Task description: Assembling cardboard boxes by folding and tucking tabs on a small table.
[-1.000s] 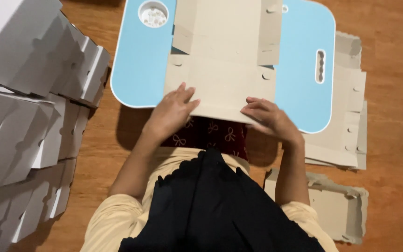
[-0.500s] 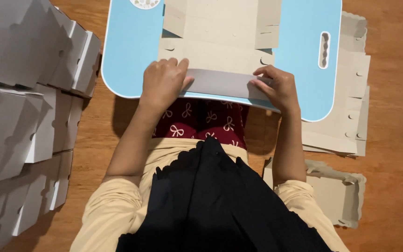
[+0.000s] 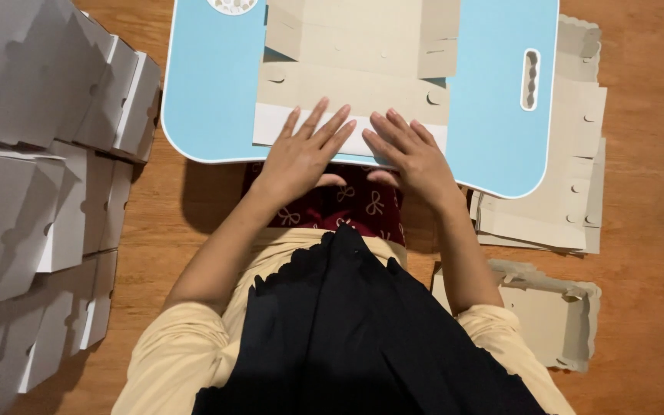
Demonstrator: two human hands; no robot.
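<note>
Both hands had moved from gripping the raised near flap to lying flat on it, so the fold looked pressed down. Left hand and right hand rested palms down, fingers spread, side by side on the white flap of one box blank. It lay on one blue bench. To the right sat one stack of flat blanks and one loose piece; to the left, many grey folded boxes, too overlapped to count.
</note>
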